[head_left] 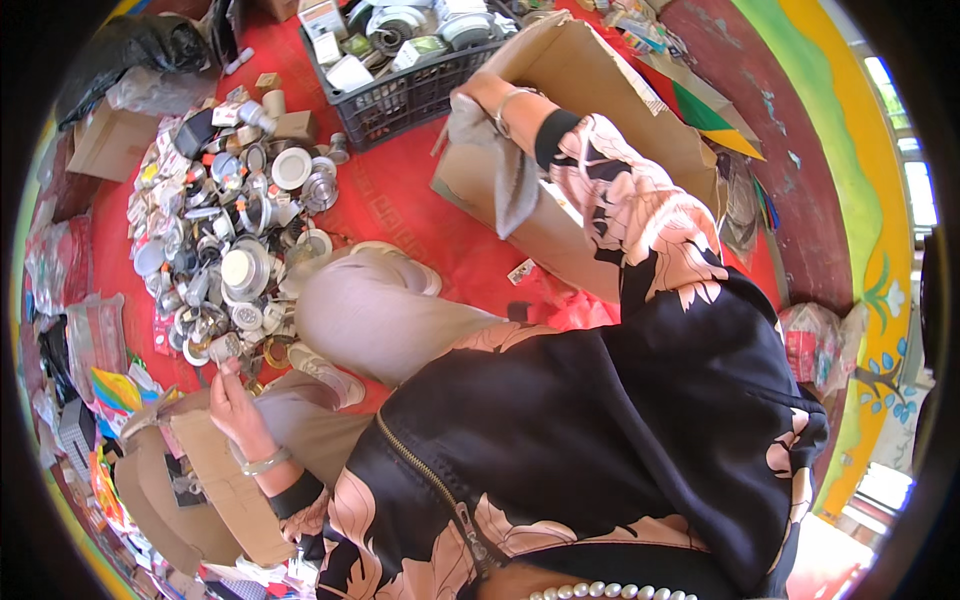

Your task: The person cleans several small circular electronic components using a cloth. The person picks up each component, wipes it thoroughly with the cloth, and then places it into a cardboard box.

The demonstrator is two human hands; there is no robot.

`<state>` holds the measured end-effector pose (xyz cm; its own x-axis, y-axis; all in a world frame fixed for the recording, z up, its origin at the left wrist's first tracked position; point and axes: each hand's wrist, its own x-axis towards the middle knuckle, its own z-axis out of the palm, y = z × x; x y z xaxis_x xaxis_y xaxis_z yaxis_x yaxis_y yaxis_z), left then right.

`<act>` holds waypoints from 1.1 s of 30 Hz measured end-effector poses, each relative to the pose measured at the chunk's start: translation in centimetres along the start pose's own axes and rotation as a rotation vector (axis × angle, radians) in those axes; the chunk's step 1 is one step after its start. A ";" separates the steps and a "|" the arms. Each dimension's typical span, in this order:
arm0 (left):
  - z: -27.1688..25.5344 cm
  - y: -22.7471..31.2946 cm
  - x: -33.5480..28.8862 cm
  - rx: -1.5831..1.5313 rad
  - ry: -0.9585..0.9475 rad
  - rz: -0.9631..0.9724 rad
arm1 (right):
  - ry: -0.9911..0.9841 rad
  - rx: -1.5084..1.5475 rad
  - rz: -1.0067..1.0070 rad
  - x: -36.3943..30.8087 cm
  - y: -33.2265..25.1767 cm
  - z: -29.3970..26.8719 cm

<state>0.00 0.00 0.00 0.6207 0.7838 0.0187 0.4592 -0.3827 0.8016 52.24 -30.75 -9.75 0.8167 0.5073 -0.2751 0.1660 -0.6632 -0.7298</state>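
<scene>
My left hand [232, 402], with a bangle at the wrist, pinches a small silver metal piece [224, 347] at the near edge of a pile of round metal parts [240, 255]. It hovers over an open cardboard box [215, 480] at the lower left. My right hand [478, 98], also with a bangle, reaches forward and grips a grey cloth [512, 175] that hangs down the front of a large open cardboard box [590, 75]. My bent knees in beige trousers [380, 320] lie between the two hands.
A black plastic crate [400, 95] holding boxes and metal parts stands behind the pile on the red floor [400, 205]. Plastic bags and colourful packets [75, 330] line the left side. A dark bag [140, 45] lies top left. A painted wall [850, 180] curves along the right.
</scene>
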 end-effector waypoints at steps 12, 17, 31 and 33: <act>1.4 1.0 3.2 0.031 0.079 0.141 | -0.255 -0.736 -0.239 -8.4 -12.5 17.0; 2.5 0.0 5.5 -0.014 0.020 0.070 | -0.284 -0.785 -0.357 -5.7 -8.0 16.5; -9.9 -0.3 -6.9 -0.095 0.737 0.062 | -0.153 0.791 -0.226 -11.5 -24.1 4.2; -12.2 -4.7 -9.8 -0.072 0.915 0.040 | -0.577 1.221 -0.291 -15.5 -29.0 7.3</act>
<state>-16.05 0.07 3.35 -0.1241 0.8637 0.4885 0.3882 -0.4108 0.8250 30.78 -15.37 11.09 0.4439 0.8959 -0.0189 -0.5403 0.2507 -0.8033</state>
